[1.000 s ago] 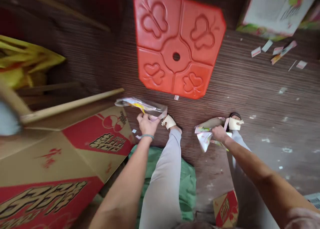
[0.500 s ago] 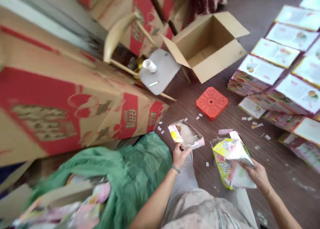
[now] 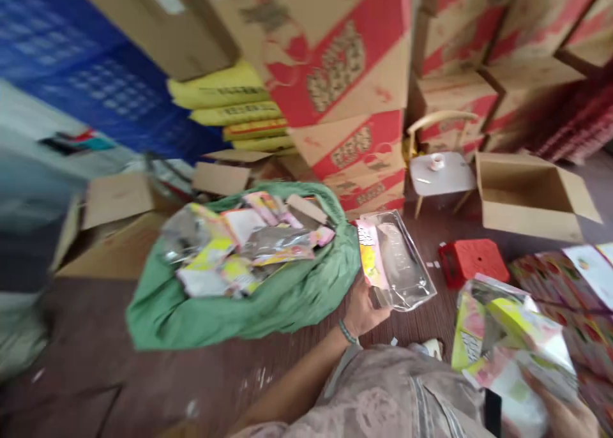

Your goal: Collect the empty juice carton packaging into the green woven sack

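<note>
Head view: the left hand [image 3: 363, 310] grips a clear plastic pouch [image 3: 395, 262] by its lower edge, just right of the green sack [image 3: 268, 291]; the right hand [image 3: 565, 415] clasps a blurred bundle of printed pouches [image 3: 507, 342] at lower right

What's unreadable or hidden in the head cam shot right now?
Head view, one camera only:
- Right hand: cut off by the bottom-right corner and covered by the stack of packets; its grip cannot be seen.
- Print on the clear pouch in the left hand: motion blur, too small.
- Contents of the green bag: smeared, and the lower layers are buried.
- Open box: its floor is hidden by the front wall.
</note>
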The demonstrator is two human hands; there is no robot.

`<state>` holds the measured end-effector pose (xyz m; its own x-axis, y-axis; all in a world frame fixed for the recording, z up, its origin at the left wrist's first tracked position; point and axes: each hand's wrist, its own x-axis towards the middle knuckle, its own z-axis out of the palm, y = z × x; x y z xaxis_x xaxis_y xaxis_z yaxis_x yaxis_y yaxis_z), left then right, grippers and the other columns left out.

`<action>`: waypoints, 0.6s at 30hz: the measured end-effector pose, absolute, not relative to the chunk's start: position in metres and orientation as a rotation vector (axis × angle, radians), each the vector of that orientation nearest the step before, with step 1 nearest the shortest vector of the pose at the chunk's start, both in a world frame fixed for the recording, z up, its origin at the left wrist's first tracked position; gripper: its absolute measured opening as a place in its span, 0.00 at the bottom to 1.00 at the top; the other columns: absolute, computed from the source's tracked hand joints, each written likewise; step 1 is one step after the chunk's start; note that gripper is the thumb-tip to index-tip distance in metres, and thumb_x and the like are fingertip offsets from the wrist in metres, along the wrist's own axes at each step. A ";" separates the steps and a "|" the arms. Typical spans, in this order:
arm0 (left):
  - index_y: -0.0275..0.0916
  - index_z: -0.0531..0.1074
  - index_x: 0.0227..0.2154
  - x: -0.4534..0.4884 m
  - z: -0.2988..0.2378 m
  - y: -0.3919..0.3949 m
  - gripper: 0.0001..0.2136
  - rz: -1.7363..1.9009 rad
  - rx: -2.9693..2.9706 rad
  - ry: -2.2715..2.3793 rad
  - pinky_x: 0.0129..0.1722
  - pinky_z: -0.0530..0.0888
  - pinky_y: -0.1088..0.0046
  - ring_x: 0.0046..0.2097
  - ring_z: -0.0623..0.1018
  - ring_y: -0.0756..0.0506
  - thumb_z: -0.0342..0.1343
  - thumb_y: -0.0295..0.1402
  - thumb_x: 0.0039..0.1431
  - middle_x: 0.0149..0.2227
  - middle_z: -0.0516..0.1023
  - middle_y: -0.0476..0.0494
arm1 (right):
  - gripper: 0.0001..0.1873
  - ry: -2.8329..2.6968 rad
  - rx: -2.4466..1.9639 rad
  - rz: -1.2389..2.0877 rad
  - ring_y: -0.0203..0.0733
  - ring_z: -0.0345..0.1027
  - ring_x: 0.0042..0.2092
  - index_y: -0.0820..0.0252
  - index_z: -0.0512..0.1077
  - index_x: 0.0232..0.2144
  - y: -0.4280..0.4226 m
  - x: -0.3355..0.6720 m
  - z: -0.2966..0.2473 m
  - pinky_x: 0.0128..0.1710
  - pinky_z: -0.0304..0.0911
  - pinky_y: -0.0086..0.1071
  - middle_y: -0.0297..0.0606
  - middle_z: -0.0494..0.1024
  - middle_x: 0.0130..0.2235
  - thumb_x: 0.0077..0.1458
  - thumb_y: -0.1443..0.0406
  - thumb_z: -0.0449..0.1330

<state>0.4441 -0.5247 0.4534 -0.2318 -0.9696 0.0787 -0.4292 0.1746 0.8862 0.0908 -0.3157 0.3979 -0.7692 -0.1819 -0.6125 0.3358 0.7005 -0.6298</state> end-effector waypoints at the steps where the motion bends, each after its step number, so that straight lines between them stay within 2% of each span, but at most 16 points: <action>1: 0.41 0.77 0.42 0.465 0.469 -0.520 0.18 -0.899 1.264 -1.777 0.54 0.78 0.53 0.49 0.81 0.34 0.65 0.35 0.44 0.45 0.82 0.36 | 0.31 2.199 0.135 -1.103 0.69 0.81 0.42 0.47 0.80 0.28 -0.334 0.107 0.408 0.24 0.77 0.42 0.56 0.84 0.41 0.14 0.49 0.78; 4: 0.42 0.75 0.44 0.541 0.514 -0.506 0.18 -0.611 1.186 -1.785 0.52 0.79 0.56 0.49 0.80 0.36 0.62 0.31 0.46 0.46 0.80 0.38 | 0.34 1.988 -0.049 -1.356 0.67 0.79 0.46 0.45 0.82 0.36 -0.391 0.174 0.446 0.30 0.81 0.41 0.53 0.82 0.51 0.18 0.53 0.78; 6: 0.42 0.74 0.45 0.600 0.541 -0.494 0.19 -0.457 1.228 -1.774 0.53 0.78 0.57 0.51 0.79 0.36 0.61 0.29 0.46 0.48 0.79 0.38 | 0.33 1.798 -0.196 -1.423 0.67 0.79 0.48 0.48 0.82 0.37 -0.426 0.227 0.471 0.36 0.83 0.44 0.52 0.81 0.54 0.20 0.56 0.79; 10: 0.42 0.71 0.47 0.711 0.578 -0.468 0.21 -0.161 1.494 -1.658 0.59 0.75 0.54 0.57 0.76 0.33 0.60 0.32 0.46 0.52 0.76 0.37 | 0.33 1.452 -0.324 -1.416 0.61 0.81 0.45 0.58 0.81 0.38 -0.482 0.328 0.511 0.43 0.83 0.46 0.48 0.83 0.51 0.23 0.60 0.80; 14: 0.41 0.68 0.45 0.783 0.611 -0.446 0.19 0.181 1.753 -1.450 0.60 0.73 0.52 0.58 0.74 0.32 0.60 0.40 0.50 0.52 0.73 0.35 | 0.27 1.144 -0.440 -1.380 0.54 0.82 0.44 0.58 0.81 0.38 -0.523 0.407 0.541 0.45 0.81 0.40 0.43 0.85 0.46 0.31 0.60 0.78; 18: 0.42 0.68 0.42 0.818 0.649 -0.442 0.15 0.432 1.769 -1.460 0.63 0.70 0.52 0.63 0.70 0.33 0.59 0.39 0.52 0.62 0.66 0.34 | 0.25 0.884 -0.505 -1.282 0.52 0.82 0.45 0.58 0.80 0.41 -0.573 0.469 0.566 0.51 0.79 0.42 0.41 0.85 0.45 0.37 0.60 0.76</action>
<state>0.8184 -0.4420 0.6487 0.2804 -0.6683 0.6890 -0.9355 -0.0296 0.3521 0.4695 -0.5725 0.5663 0.0357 -0.9589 -0.2815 0.6039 0.2452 -0.7584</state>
